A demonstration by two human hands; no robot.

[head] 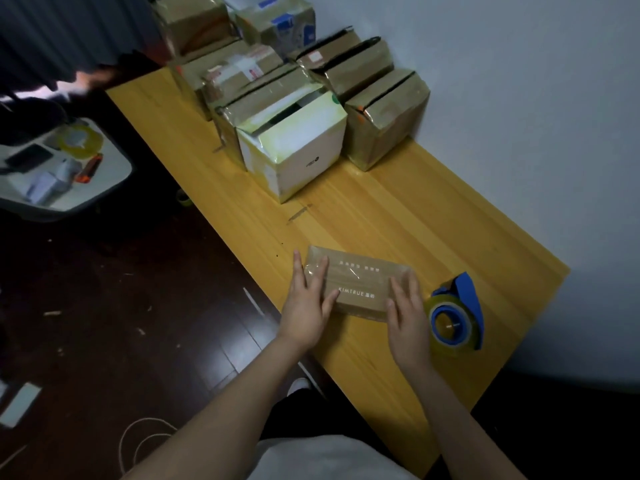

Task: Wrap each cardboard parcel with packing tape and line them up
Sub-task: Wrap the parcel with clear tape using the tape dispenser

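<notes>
Parcel (pixel 358 284) beneath left hand (pixel 306 306) and right hand (pixel 408 317), grips released; tape dispenser (pixel 467 299) alongside, wrapped boxes (pixel 294 140) beyond.

Both hands, left hand (pixel 308 303) & right hand (pixel 407 311), flat on taped parcel (pixel 360 282), tape dispenser (pixel 455 315) just beside.

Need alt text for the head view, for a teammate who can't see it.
The left hand and right hand rest with straight fingers on the ends of a flat, tape-wrapped cardboard parcel near the front of a yellow wooden table. A blue tape dispenser sits just to its right. Larger taped parcels stand grouped at the far end beside the wall.
</notes>
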